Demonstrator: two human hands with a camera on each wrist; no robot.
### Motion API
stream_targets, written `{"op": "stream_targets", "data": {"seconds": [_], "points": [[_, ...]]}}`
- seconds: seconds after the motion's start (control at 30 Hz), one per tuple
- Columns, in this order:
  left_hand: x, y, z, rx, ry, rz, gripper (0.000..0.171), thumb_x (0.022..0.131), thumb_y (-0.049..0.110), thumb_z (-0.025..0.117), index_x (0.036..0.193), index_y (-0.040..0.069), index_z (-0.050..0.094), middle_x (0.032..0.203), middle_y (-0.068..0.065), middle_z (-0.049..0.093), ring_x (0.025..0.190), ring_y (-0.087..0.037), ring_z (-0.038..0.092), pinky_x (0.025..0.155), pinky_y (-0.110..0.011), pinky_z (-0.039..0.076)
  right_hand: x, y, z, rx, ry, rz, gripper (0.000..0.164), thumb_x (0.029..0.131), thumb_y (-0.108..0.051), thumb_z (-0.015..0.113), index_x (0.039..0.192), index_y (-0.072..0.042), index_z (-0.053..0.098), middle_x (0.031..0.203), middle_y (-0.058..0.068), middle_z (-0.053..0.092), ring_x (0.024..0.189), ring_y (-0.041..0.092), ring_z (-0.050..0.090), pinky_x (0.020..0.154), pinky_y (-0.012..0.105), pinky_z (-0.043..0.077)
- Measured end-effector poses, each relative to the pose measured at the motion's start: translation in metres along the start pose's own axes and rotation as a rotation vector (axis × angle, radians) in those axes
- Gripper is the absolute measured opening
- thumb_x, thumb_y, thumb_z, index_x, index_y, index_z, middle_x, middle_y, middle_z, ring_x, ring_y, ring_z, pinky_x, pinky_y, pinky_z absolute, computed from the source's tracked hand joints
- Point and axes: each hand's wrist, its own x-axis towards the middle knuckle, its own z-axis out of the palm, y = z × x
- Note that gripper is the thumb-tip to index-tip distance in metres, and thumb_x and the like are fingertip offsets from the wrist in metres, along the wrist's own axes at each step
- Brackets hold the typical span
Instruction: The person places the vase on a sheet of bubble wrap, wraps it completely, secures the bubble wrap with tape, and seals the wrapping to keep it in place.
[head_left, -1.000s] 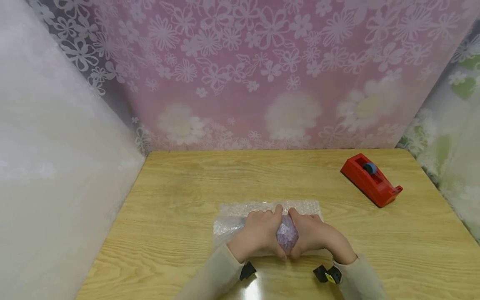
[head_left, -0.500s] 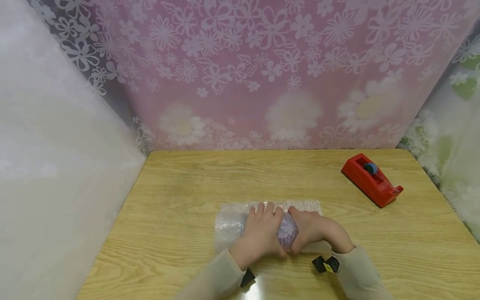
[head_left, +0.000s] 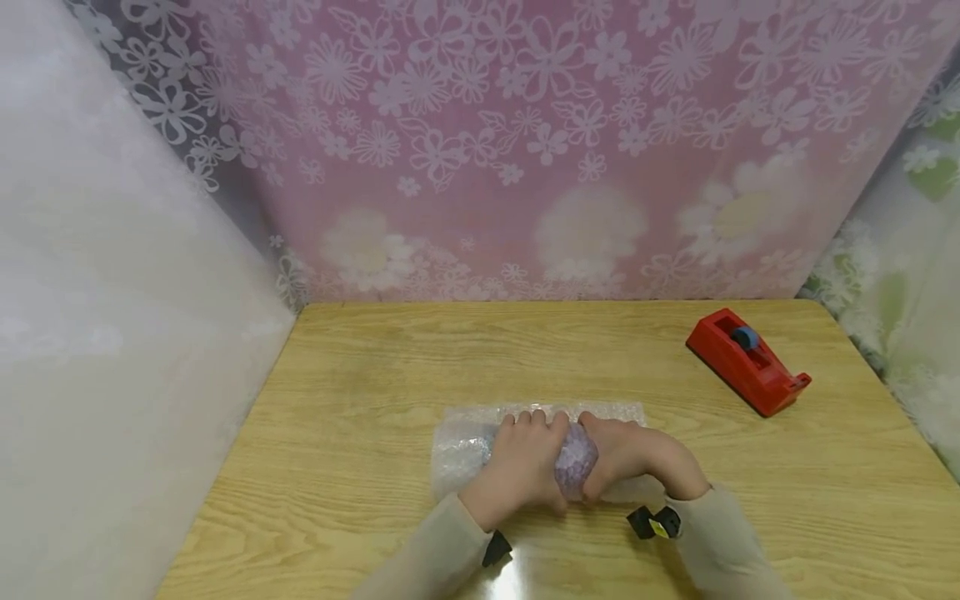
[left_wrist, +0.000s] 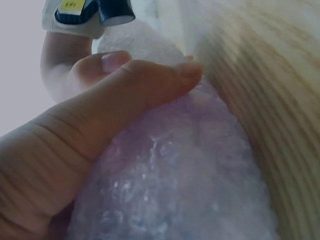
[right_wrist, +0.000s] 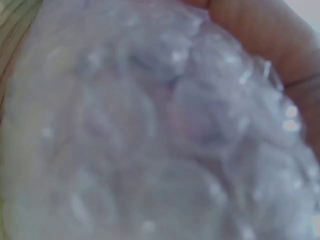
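A roll of clear bubble wrap (head_left: 461, 454) lies crosswise near the table's front, with something purple showing through its middle. My left hand (head_left: 517, 467) grips the roll left of centre, its fingers over the far side and its thumb along the near side. My right hand (head_left: 630, 458) holds it right of centre in the same way, and the purple part shows between the two hands. In the left wrist view, the left thumb (left_wrist: 145, 85) lies across the wrapped bundle. Bubble wrap (right_wrist: 150, 120) fills most of the right wrist view, blurred. The wrapped thing's kind is hidden under the layers.
A red tape dispenser (head_left: 746, 362) with a blue-cored roll stands at the back right of the wood-grain table (head_left: 375, 358). A pink flowered curtain (head_left: 465, 208) hangs behind the table's far edge, and a pale sheet (head_left: 135, 333) stands along the left side.
The bubble wrap's left part now looks more rounded and rolled up. My left fingers have shifted and spread over the roll; the right hand has hardly moved.
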Motion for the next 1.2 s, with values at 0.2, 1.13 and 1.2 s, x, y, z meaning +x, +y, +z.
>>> {"op": "stream_targets", "data": {"seconds": [0.2,1.13,1.2], "points": [[0.005,-0.004,-0.002,-0.087,-0.065,-0.031,0.093,0.042,0.058,0.093,0.115,0.018,0.051,0.097,-0.002,0.06,0.088,-0.02,0.059,0.074,-0.035,0.046,-0.012,-0.005,0.008,-0.216,0.215,-0.023,0.083,0.054,-0.037,0.089,0.123,-0.007,0.056,0.115,0.008,0.064,0.11,0.034,0.058,0.1,0.072,0.024],[0.022,-0.01,-0.013,-0.249,-0.369,0.002,0.09,0.052,0.051,0.093,0.126,0.016,0.056,0.098,0.005,0.066,0.086,-0.012,0.064,0.076,-0.032,0.052,-0.035,-0.021,0.078,-0.45,0.763,-0.049,0.107,0.047,-0.018,0.097,0.138,0.001,0.046,0.127,0.022,0.056,0.121,0.046,0.046,0.102,0.07,0.021],[0.025,-0.01,-0.015,-0.247,-0.383,-0.007,0.088,0.052,0.051,0.092,0.125,0.015,0.056,0.099,0.004,0.066,0.087,-0.012,0.064,0.077,-0.031,0.052,-0.031,-0.017,0.077,-0.449,0.788,-0.062,0.102,0.045,-0.023,0.098,0.132,0.0,0.049,0.122,0.02,0.059,0.116,0.044,0.049,0.102,0.069,0.023]]}}
